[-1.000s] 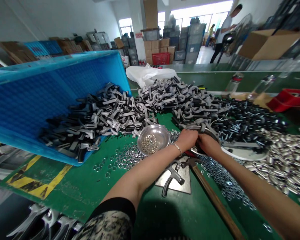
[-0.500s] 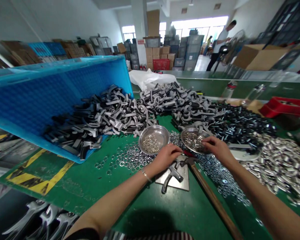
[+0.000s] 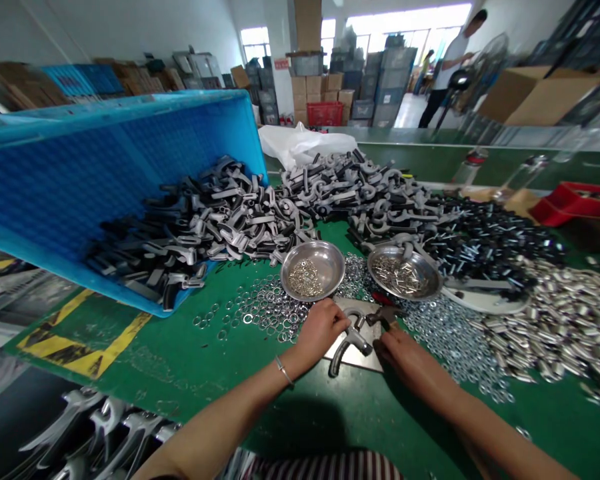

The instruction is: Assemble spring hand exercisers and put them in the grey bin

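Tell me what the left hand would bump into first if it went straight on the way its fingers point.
Most likely the grey handle on the metal plate. The left hand's fingertips look right at it, perhaps touching; depth is hard to judge.

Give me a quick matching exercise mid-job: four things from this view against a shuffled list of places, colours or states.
Things
1. Left hand
2. Right hand
3. Large crate
4. Single grey-and-black part

Descriptions
A. Lying on the metal plate
B. Blue
C. Bracelet at its wrist
D. Near the hammer head, bare wrist

Pairs: 1-C, 2-D, 3-B, 4-A
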`<action>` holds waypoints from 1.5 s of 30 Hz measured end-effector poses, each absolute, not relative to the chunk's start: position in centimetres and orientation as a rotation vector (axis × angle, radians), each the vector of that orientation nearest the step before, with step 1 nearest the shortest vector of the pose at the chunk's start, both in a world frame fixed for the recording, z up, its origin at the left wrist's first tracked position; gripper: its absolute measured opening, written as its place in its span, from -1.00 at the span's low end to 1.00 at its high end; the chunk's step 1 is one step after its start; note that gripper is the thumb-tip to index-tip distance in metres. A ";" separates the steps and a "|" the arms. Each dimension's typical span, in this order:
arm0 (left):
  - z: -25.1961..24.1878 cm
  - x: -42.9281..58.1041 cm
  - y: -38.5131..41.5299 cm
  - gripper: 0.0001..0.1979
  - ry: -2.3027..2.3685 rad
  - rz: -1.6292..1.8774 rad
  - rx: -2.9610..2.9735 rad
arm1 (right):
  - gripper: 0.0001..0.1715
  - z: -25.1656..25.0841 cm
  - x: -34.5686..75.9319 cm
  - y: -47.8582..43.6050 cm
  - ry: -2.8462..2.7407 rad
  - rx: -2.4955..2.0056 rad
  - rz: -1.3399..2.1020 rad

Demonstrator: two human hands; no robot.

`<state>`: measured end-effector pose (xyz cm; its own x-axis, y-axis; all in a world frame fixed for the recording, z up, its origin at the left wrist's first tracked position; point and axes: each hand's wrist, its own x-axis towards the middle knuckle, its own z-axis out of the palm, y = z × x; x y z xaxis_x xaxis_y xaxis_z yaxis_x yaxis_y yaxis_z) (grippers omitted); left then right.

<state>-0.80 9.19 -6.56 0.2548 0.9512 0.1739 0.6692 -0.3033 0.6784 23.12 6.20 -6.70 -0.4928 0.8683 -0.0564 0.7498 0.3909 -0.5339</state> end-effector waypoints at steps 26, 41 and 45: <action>-5.4 -1.5 5.3 -0.57 1.372 0.334 2.625 | -0.67 -5.3 19.9 10.4 -2.529 -1.337 0.233; -4.8 -1.4 5.3 -0.63 1.337 0.377 2.619 | -0.58 -3.0 25.5 3.6 -1.970 -1.741 0.917; -5.2 -1.4 5.0 -0.63 1.346 0.417 2.576 | -0.64 -2.4 24.4 4.8 -2.174 -1.707 0.778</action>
